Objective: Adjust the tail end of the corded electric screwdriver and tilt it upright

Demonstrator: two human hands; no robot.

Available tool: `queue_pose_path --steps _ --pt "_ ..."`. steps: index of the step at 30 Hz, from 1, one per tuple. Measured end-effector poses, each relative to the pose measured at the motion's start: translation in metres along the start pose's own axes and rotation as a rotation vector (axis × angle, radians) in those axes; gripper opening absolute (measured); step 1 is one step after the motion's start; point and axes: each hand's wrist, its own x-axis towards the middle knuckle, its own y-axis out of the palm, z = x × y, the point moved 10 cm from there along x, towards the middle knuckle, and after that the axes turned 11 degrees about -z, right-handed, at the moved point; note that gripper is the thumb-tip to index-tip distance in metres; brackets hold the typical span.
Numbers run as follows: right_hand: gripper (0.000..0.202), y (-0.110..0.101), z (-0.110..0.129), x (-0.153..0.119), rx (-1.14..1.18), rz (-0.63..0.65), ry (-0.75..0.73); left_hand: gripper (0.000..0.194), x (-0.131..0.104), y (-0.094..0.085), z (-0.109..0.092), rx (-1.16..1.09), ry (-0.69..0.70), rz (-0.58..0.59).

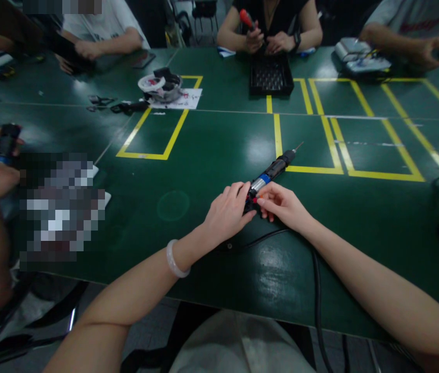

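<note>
An opened electric screwdriver [269, 175], with a black front, a silver and blue middle and a thin bit, points away to the upper right above the green table [211, 140]. My left hand [228, 211] is closed over its rear end from the left. At the right side of that end, the fingers of my right hand [281, 204] are pinched at small red and orange parts, possibly wires, too small to make out. A black cable [268, 237] runs below my hands.
Across the table are a black tray [271, 76], a bowl of parts [162, 85] on white paper and a grey device [363, 58]. Several people sit around. A person's hands hold a tool at the left. A thick cable [317, 290] hangs over the near edge.
</note>
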Motion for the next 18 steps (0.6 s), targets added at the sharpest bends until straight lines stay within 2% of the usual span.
queue_pose_path --steps 5,8,14,18 --pt "0.014 0.003 0.026 -0.007 -0.332 0.035 -0.338 0.065 0.0 0.0 0.0 -0.004 -0.009 0.018" --pt "0.013 0.008 0.037 -0.014 -0.48 0.086 -0.479 0.065 -0.001 0.0 0.0 -0.003 -0.007 0.016" --pt "0.017 0.015 0.042 -0.021 -0.672 0.142 -0.628 0.064 -0.001 0.0 0.0 0.009 0.014 0.0" --pt "0.013 0.015 0.043 -0.022 -0.706 0.127 -0.658 0.066 -0.002 0.0 0.001 0.015 0.016 -0.003"
